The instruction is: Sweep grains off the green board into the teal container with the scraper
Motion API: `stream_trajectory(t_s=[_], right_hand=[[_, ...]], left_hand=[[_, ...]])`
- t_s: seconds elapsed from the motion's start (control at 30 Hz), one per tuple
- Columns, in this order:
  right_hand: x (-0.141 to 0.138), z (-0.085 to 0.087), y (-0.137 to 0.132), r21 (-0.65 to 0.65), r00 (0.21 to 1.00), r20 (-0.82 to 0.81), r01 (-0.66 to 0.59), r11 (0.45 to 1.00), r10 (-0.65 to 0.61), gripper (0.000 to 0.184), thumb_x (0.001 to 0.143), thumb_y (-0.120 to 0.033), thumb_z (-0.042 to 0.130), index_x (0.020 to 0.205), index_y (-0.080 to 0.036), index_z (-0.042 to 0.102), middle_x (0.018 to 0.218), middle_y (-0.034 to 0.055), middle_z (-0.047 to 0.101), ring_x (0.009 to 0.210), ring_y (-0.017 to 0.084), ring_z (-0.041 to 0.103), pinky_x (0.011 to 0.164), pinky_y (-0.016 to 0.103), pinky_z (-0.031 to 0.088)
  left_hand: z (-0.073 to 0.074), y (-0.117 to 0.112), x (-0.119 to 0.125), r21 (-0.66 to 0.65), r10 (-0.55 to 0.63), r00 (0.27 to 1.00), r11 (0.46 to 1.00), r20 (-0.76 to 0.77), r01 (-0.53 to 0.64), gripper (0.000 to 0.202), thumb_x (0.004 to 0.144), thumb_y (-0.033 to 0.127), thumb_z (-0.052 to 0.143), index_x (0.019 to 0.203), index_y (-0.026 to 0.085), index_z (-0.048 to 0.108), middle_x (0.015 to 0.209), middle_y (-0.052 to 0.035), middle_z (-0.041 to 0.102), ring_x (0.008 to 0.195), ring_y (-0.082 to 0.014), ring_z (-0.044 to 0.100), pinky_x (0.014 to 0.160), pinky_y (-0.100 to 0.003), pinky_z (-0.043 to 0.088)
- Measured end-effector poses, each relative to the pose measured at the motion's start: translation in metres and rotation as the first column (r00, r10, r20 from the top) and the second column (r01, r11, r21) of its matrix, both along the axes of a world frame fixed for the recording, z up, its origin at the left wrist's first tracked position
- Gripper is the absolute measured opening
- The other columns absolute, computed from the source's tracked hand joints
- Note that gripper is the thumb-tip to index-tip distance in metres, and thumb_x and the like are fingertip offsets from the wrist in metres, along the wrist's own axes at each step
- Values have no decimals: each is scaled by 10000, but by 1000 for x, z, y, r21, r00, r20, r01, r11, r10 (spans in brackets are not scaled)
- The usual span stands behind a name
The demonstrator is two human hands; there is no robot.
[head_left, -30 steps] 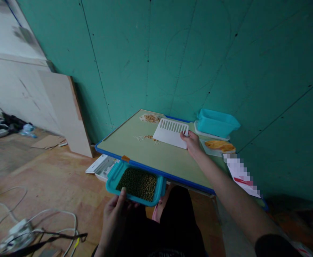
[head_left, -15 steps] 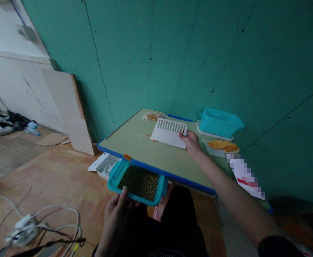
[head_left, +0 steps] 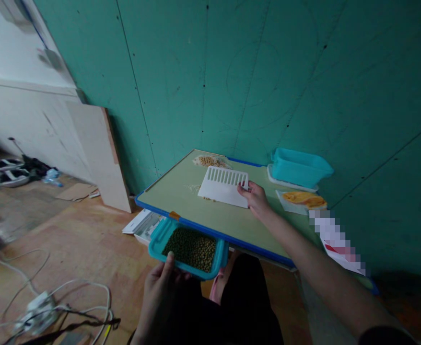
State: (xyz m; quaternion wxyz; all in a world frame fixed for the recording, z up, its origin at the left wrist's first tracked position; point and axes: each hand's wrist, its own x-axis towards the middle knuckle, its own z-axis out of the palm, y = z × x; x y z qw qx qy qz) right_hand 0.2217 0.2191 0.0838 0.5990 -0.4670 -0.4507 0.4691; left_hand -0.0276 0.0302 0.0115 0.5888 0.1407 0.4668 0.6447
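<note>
My left hand grips the near rim of a teal tray filled with green beans, held just below the table's blue front edge. My right hand is closed on the right end of a white slotted scraper that lies flat on the green tabletop. A small scatter of pale grains lies at the scraper's left edge. A larger pile of yellowish beans sits at the table's far edge.
A teal tub on a white lid stands at the back right, with an orange-filled white dish in front of it. White trays lie on the floor under the table. Cables and a power strip cover the floor at left.
My right hand has dragged the scraper toward me and to the left, over most of the grain scatter. The tray of green beans stays at the table edge.
</note>
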Motion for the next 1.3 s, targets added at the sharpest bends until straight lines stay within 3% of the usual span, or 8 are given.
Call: stream_trajectory(t_s=[0.23, 0.43, 0.6, 0.73, 0.87, 1.0, 1.13, 1.3], right_hand=[[-7, 1, -23, -53, 999, -39, -22, 998, 20, 466, 481, -407, 867, 826, -189, 643, 688, 7, 686, 593, 183, 606, 556, 293, 458], [-25, -3, -65, -87, 998, -34, -55, 995, 52, 452, 572, -410, 843, 908, -183, 645, 759, 38, 722, 623, 202, 647, 578, 307, 488], [-45, -7, -101, 36, 998, 53, -27, 999, 25, 355, 690, -406, 789, 942, -195, 655, 922, 72, 749, 825, 234, 694, 757, 345, 528], [-51, -4, -109, 73, 996, 86, -44, 996, 38, 309, 711, -390, 777, 923, -196, 664, 927, 69, 747, 849, 230, 691, 779, 342, 522], [-39, 15, -76, 91, 999, 44, -16, 996, 13, 318, 674, -382, 792, 894, -195, 658, 855, 50, 735, 772, 207, 670, 736, 328, 508], [-4, 32, 1, 243, 997, 11, 78, 967, -83, 366, 616, -397, 789, 882, -195, 639, 834, 27, 704, 786, 200, 645, 749, 331, 486], [33, 17, 56, 180, 958, -30, 286, 941, -285, 382, 518, -401, 770, 796, -179, 632, 720, 4, 659, 738, 203, 615, 679, 318, 460], [49, -12, 66, 68, 950, 41, 306, 950, -309, 334, 471, -381, 727, 715, -190, 602, 634, -19, 611, 666, 185, 577, 624, 303, 437]], left_hand=[[9, 4, 0, 0, -39, 999, 999, -7, 39, 366, 627, 469, 845, 640, 146, 671, 544, 11, 643, 501, -130, 610, 461, -201, 491], [3, 6, -4, 12, -30, 1000, 999, -3, 30, 352, 617, 455, 851, 559, 163, 663, 497, 13, 615, 470, -131, 592, 468, -223, 505], [0, 5, -10, 14, -43, 999, 999, 4, 43, 328, 616, 449, 852, 577, 165, 694, 495, 12, 613, 453, -126, 575, 454, -220, 493], [2, 4, -12, 21, -64, 998, 998, -28, 65, 352, 658, 465, 822, 551, 168, 668, 496, 1, 610, 487, -138, 600, 457, -211, 486], [-3, 6, -14, -3, -46, 999, 999, 24, 47, 364, 617, 481, 842, 539, 181, 652, 469, 15, 585, 456, -138, 587, 447, -225, 491], [-9, 5, -14, -12, -31, 999, 999, 27, 31, 354, 598, 473, 856, 561, 180, 662, 500, 9, 622, 443, -134, 579, 466, -241, 513], [-7, 0, -10, -7, -16, 999, 1000, 46, 17, 336, 619, 444, 851, 564, 187, 641, 508, 22, 607, 476, -137, 587, 497, -240, 519], [-7, -3, -8, -22, -4, 1000, 1000, 15, 4, 369, 592, 467, 857, 567, 185, 621, 487, 34, 590, 463, -135, 584, 484, -233, 514]])
